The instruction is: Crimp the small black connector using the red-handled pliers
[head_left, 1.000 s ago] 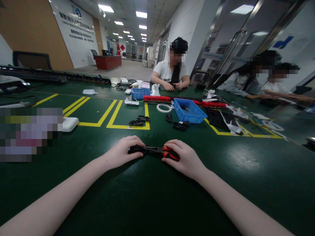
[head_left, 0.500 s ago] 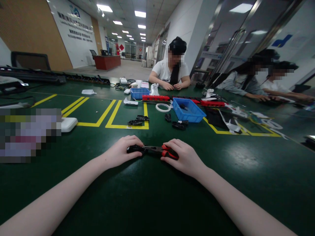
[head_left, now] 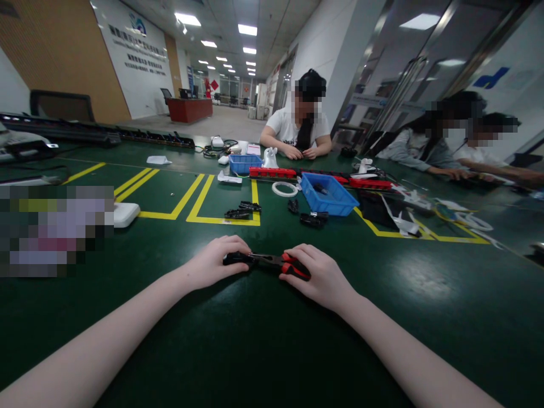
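Note:
Low over the green table, my left hand [head_left: 219, 262] is closed round a small black part [head_left: 236, 258], which looks like moulded plastic. My right hand [head_left: 321, 273] grips the red and black handles of long-nosed pliers [head_left: 268, 259]. Their jaws point left and meet the end of the black part; whether they pinch it or only touch it, I cannot tell. Beyond my hands lie more black parts, a group [head_left: 243, 210] by the yellow tape and another group [head_left: 312, 219] in front of a blue bin.
The blue bin [head_left: 327, 195] holds some black parts. A white ring [head_left: 284, 188] lies left of it, and a red strip [head_left: 272, 172] runs behind. To the left is a white box [head_left: 126, 215]. A person [head_left: 297, 133] sits opposite, with others at the right.
The whole view has shifted slightly right and down. Both hands keep their hold, and the pliers stay against the black part.

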The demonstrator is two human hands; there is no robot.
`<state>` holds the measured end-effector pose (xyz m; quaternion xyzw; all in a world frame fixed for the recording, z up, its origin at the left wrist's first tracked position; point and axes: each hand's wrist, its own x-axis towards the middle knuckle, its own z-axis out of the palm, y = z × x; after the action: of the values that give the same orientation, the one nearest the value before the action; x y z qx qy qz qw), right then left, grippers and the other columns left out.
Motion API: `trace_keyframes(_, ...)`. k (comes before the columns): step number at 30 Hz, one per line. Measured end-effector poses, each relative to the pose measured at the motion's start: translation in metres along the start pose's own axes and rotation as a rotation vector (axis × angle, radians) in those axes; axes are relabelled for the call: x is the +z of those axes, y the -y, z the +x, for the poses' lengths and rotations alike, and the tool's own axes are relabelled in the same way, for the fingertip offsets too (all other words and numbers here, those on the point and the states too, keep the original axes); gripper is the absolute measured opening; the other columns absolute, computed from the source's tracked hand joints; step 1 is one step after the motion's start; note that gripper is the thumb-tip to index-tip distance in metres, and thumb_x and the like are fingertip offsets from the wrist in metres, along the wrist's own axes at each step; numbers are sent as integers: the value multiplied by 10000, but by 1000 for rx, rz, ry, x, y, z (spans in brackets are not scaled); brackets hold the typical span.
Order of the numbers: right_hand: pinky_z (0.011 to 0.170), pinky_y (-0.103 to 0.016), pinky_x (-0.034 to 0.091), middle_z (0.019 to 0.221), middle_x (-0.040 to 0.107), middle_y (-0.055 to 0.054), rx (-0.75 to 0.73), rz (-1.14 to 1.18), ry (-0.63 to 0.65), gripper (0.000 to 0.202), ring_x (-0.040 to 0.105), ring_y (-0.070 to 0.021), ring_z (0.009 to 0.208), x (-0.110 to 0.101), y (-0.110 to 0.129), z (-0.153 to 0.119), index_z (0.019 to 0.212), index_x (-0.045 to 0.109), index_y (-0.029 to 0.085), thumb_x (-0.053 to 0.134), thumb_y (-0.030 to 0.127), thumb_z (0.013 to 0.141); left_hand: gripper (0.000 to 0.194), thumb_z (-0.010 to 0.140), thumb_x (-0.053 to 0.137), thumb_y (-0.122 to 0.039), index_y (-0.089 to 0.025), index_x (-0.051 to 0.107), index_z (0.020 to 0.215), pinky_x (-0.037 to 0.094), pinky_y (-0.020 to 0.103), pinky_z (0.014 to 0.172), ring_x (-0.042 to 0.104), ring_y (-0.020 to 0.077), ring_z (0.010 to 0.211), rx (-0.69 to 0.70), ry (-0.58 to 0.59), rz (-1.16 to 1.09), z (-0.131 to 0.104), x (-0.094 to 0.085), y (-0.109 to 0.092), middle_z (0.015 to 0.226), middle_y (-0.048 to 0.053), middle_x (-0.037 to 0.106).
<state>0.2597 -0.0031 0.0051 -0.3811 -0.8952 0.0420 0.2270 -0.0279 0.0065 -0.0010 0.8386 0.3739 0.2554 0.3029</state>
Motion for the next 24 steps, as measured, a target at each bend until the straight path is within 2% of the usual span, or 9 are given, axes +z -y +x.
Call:
trace_keyframes(13,817,-433,551,1094,679,-105,-18,-7,13,345,648,-257,955,-7,-3,-2,1146,609,210,702,371,855,219,934,628,-273,-245,686,1143,460,432,979,602,236,1114,20,2,37,-2,0,-3,1183,44,660)
trace_keyframes(19,800,-404,557,1084,674,-104,-6,18,7,353,647,-244,942,-2,-1,0,1155,598,197,703,360,860,197,907,646,-225,-217,707,1094,476,419,982,608,224,1096,-15,-9,-30,-1,0,-5,1156,50,664)
trace_keyframes(24,786,-397,560,1068,674,-98,7,39,0,340,646,-237,920,0,-1,0,1140,602,192,705,351,858,203,916,636,-274,-218,709,1097,473,438,994,607,233,1099,-51,-3,-41,0,0,-1,1167,59,653)
